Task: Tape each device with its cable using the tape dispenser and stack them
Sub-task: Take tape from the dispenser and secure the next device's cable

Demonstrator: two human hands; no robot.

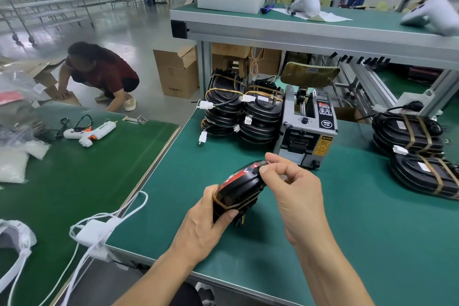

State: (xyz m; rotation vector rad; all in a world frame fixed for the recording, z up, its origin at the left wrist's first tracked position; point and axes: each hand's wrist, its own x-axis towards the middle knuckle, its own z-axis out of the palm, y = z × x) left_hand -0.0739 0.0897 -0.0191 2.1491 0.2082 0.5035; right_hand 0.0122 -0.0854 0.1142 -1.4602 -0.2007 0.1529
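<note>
Item in hand: black oval plastic device with a red printed face [239, 186], held above the green bench mat [347, 206], tilted, long axis running from near-left up to far-right.
Left hand [206, 221]: curled round the near end of the device, thumb across a tan tape band [233, 204] that already circles it; multicoloured cable wires [241, 218] show beneath.
Right hand [290, 181]: thumb and forefinger pinched at the far upper rim of the device; whether a tape piece lies between them cannot be told.
Grey automatic tape dispenser [308, 129]: on the mat directly beyond the right hand, outlet facing the worker; right hand is the nearer.
Stacks of taped black devices [244, 109]: two columns just left of the dispenser.
Further taped black devices [412, 136]: right of the dispenser, well apart from the hands.
Judgement: second band at the far end appears in progress; stacking not yet done.
Risk: wires could slip from under the band.
</note>
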